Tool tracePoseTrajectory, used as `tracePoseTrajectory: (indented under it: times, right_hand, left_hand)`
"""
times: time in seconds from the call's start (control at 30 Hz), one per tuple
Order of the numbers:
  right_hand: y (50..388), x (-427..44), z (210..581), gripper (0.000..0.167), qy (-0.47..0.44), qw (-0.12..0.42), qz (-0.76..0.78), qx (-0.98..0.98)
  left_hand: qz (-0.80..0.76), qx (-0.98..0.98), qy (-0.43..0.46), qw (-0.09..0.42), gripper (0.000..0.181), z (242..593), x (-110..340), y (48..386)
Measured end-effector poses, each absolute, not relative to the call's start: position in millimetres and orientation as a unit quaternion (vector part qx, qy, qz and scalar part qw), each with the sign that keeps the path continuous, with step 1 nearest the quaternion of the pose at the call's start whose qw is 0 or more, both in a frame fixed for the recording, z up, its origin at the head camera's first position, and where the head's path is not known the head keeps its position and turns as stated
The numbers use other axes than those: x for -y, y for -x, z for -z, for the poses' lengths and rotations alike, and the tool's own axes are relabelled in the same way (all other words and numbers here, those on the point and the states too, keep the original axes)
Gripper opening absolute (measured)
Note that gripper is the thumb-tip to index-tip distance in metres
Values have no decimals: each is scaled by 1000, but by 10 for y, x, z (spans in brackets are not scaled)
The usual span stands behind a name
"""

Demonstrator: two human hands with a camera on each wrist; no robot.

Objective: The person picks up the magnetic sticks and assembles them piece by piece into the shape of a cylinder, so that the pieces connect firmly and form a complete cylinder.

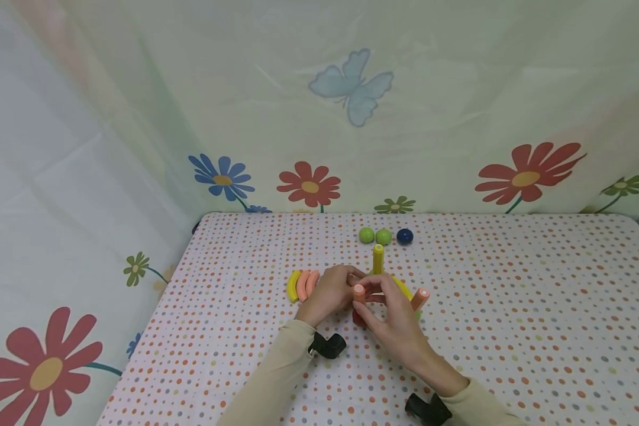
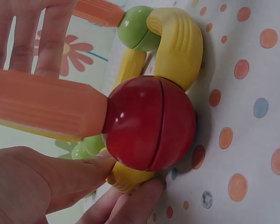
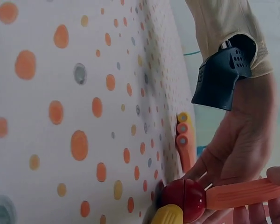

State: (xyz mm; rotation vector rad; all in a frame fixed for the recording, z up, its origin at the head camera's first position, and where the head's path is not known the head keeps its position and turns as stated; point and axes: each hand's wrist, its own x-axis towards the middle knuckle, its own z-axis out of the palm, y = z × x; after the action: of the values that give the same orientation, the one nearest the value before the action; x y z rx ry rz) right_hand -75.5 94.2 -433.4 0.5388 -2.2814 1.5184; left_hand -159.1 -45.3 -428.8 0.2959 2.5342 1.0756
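My right hand (image 1: 399, 325) pinches an orange rod (image 2: 46, 102) between thumb and fingertips. The rod's end meets a glossy red ball (image 2: 140, 123) resting on the table. With thumb and fingers, my left hand (image 1: 332, 290) pinches a yellow curved piece (image 2: 128, 177) against the ball's other side. A second yellow curved piece (image 2: 179, 46) links the red ball to a green ball (image 2: 137, 28), which bears another orange rod (image 1: 420, 299). A yellow rod (image 1: 378, 260) stands upright at the back of this ring. My hands partly hide the ring in the head view.
Left of my hands lie a yellow curved piece (image 1: 293, 286) and two orange curved pieces (image 1: 302, 286). Behind the ring sit two green balls (image 1: 366, 235) and a dark blue ball (image 1: 404, 236). A flowered curtain (image 1: 431, 106) hangs behind the dotted tablecloth (image 1: 538, 307).
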Motion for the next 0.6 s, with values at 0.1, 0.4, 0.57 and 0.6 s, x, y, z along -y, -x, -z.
tracePoseTrajectory:
  times: [0.1, 0.4, 0.57, 0.6]
  right_hand:
    - [731, -948, 4331, 40, -179, 166, -536, 808]
    - [606, -978, 4161, 51, -204, 195, -505, 815]
    - [540, -1132, 3840, 53, -261, 212, -510, 792]
    - [555, -1185, 3766, 52, -270, 217, -516, 784]
  left_hand:
    - [-386, -897, -103, 188, 28, 4291, 456, 1589]
    - [-397, -891, -78, 208, 28, 4292, 454, 1589]
    - [-404, -887, -75, 211, 29, 4287, 445, 1584]
    - [-406, -886, -77, 211, 30, 4288, 443, 1583]
